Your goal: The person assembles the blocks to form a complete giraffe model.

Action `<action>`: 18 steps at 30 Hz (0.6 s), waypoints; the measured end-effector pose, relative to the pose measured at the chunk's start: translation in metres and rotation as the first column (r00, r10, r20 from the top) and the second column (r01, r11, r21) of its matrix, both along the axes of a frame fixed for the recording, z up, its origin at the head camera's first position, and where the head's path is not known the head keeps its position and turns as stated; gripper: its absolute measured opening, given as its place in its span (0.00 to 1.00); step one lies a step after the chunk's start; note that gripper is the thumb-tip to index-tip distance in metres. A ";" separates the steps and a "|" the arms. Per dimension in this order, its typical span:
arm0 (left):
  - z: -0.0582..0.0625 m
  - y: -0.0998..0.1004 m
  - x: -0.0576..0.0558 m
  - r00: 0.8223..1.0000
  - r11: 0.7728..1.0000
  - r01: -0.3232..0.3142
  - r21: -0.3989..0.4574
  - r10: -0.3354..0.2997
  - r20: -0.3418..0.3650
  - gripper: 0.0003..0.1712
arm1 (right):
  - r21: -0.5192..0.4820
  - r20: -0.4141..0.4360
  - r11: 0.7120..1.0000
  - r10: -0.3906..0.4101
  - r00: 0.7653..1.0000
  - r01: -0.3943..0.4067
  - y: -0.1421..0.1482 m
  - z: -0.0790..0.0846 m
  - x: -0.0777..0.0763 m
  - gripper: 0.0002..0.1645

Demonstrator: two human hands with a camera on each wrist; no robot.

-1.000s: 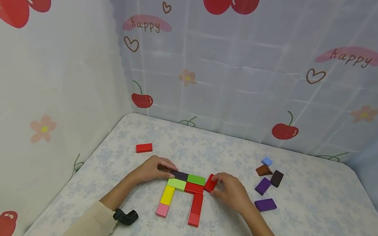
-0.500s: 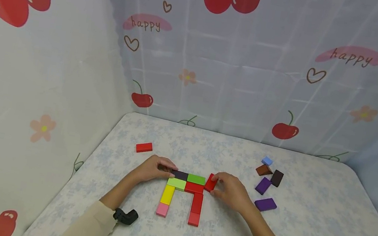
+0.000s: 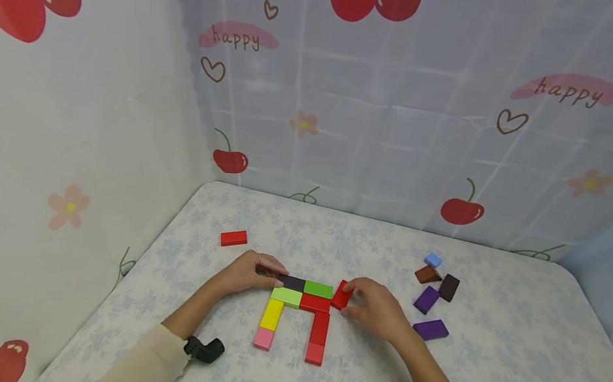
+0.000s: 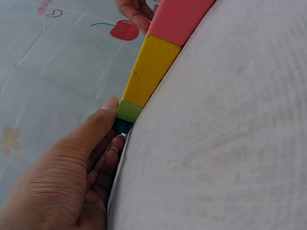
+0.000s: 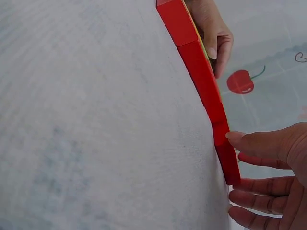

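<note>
Flat coloured blocks lie edge to edge in a two-legged figure on the table. Its top row joins a black block (image 3: 294, 284) and a green block (image 3: 318, 290); below them are a light green block (image 3: 287, 296) and a red block (image 3: 315, 303). One leg is a yellow block (image 3: 272, 314) over a pink block (image 3: 263, 339), the other two reddish blocks. My left hand (image 3: 248, 273) holds the black block's left end between thumb and fingers. At the figure's right side my right hand (image 3: 380, 311) pinches a tilted red block (image 3: 339, 297), its corner against the figure.
A loose red block (image 3: 234, 238) lies at the back left. Toward the right are two purple blocks (image 3: 431, 330), a dark brown block (image 3: 449, 288), a brown wedge-like piece (image 3: 427, 275) and a blue block (image 3: 433, 260). A printed curtain (image 3: 381, 129) hangs behind the table.
</note>
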State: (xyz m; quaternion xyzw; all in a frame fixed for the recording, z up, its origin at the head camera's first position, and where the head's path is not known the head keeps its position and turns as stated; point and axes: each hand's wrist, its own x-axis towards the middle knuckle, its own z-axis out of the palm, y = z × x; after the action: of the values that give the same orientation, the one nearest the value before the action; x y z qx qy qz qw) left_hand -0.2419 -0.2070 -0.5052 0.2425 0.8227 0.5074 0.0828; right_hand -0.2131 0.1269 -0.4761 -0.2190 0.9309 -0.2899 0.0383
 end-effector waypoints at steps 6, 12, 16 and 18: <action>-0.001 0.002 0.002 1.000 1.000 -0.001 0.003 0.001 -0.004 0.15 | -0.012 -0.009 0.999 -0.046 0.999 0.046 0.006 0.005 0.004 0.16; -0.001 0.002 0.004 0.999 1.000 0.028 -0.001 -0.028 -0.026 0.15 | -0.008 -0.071 0.997 -0.075 0.995 0.075 0.021 0.020 0.013 0.18; 0.000 0.002 0.003 1.000 1.000 0.005 -0.001 -0.005 -0.030 0.15 | 0.001 -0.144 0.996 -0.088 0.986 0.089 0.033 0.034 0.018 0.19; 0.001 0.001 0.003 1.000 1.000 0.000 -0.007 0.000 -0.028 0.15 | 0.008 -0.171 0.994 -0.103 0.980 0.106 0.040 0.039 0.022 0.18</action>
State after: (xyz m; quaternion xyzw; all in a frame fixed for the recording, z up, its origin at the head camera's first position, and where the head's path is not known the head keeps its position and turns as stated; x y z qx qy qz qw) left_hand -0.2393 -0.2057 -0.5041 0.2493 0.8255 0.5012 0.0724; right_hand -0.1906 0.1668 -0.4373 -0.1932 0.9434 -0.2639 -0.0548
